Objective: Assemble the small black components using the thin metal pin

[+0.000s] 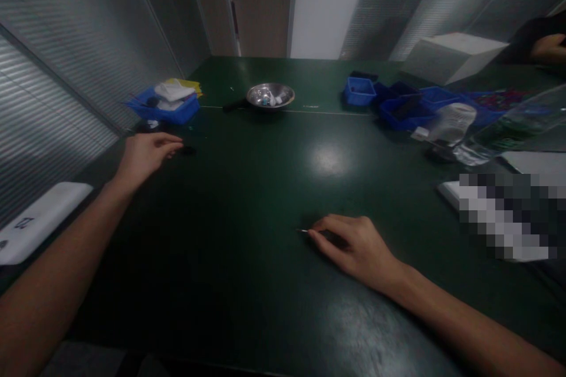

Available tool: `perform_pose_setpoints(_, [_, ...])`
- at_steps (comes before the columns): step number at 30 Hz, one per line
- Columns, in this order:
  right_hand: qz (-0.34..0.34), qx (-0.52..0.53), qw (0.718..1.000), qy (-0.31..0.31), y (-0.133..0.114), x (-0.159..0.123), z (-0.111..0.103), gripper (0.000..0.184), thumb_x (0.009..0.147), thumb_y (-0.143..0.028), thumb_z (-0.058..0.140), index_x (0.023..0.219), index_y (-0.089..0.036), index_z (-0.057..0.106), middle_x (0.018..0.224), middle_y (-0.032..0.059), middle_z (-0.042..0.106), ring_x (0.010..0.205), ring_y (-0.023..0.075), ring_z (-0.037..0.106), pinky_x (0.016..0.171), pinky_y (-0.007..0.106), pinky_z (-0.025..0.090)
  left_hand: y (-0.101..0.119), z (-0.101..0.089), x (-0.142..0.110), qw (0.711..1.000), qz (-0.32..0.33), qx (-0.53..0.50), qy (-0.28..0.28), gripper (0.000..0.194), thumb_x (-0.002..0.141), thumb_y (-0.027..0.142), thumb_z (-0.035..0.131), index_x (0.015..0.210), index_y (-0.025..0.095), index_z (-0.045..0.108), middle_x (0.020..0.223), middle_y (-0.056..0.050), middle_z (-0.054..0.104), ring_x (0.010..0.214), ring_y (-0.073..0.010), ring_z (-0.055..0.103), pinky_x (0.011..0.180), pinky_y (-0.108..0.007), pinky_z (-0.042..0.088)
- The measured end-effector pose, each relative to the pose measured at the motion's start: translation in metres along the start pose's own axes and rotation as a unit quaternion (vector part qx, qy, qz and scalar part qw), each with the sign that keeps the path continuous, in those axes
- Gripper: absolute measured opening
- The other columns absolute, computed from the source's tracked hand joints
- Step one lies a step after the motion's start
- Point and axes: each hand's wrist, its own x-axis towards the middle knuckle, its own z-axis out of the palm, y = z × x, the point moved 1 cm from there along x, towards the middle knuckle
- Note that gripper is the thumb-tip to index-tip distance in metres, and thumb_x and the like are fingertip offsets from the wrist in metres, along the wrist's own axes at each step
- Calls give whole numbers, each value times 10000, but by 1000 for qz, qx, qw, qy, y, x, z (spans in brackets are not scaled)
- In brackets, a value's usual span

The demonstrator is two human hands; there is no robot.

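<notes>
My right hand is low over the green table, thumb and fingers pinched on a thin, shiny, needle-like piece whose tip points left. Its exact kind is too small to tell. Farther back on the left, my left hand has its thumb and fingertips pressed together. Whatever may be between them is hidden. Just right of those fingertips is a small dark round patch, perhaps an object or a shadow. Behind my left hand stands a blue basket with white and yellow items.
A metal pan with small white pieces sits at the back middle. Several blue bins, a clear plastic bottle and a white box are on the right. A white device lies at left. Another person's arm shows far right.
</notes>
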Motion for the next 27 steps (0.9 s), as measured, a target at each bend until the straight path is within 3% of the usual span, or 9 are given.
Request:
perform_pose_setpoints(11, [0,1,1000,-3,0,0,-1,284,1058,-367,515,997,-192,730,814,32,699,636,126,617,619,254,465,-10,8,8,999,-13,-25,-43,422,933,402,678,1282,167,695,903,8,744,780,-142,622,725,-255,432])
perform_pose_setpoints(18, [2,3,1000,-5,0,-1,-1,289,1060,-374,511,997,-194,728,816,28,694,639,125,613,623,259,455,-5,12,7,991,132,28,-4,371,965,453,632,1167,160,735,1156,-23,668,992,-170,580,855,-269,437])
perform_pose_setpoints(20, [2,3,1000,-7,0,0,-1,285,1060,-375,514,995,-195,726,819,26,691,642,126,614,627,262,452,-7,14,8,989,144,20,-8,374,963,455,636,1165,154,728,1213,-33,658,1070,-185,575,893,-278,441])
perform_pose_setpoints(27, [-2,-4,1000,-12,1,-1,0,285,1065,-376,508,1000,-195,720,819,22,680,643,124,607,629,266,439,-10,14,5,999,39,13,-31,410,935,501,649,1218,217,735,1112,11,738,841,-178,633,795,-292,459])
